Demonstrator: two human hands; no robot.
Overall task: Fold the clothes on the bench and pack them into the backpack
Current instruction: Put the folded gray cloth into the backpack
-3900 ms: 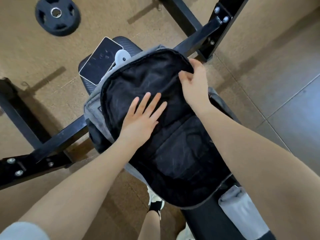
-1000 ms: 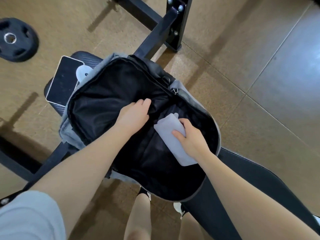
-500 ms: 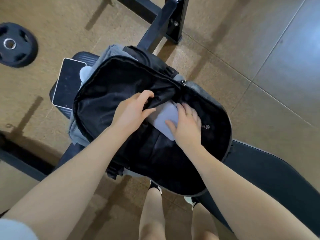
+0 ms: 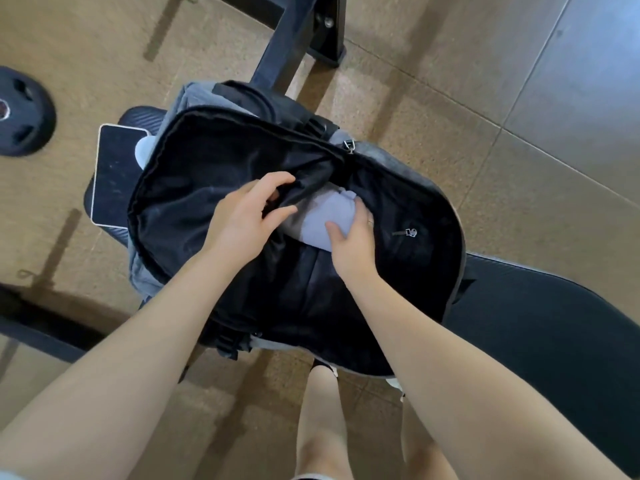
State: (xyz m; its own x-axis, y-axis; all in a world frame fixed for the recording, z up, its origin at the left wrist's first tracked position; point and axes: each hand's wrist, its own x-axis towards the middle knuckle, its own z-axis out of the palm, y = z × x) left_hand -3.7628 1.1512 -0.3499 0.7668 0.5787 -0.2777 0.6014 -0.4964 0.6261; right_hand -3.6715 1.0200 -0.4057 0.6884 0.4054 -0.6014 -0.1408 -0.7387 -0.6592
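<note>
Head view: the backpack (image 4: 408,202) lies open on the desk (image 4: 540,306). My left hand (image 4: 242,216) pinches the black lining at centre, fingers curled. My right hand (image 4: 353,244) grips the folded pale cloth (image 4: 325,216), half tucked under the lining. A tablet (image 4: 114,174) lies at 9 o'clock.

Bright, soft shadows; edges bowed, perhaps blurred.

folded cloth (image 4: 325,223) in backpack (image 4: 433,202) on bench (image 4: 540,306).
</note>
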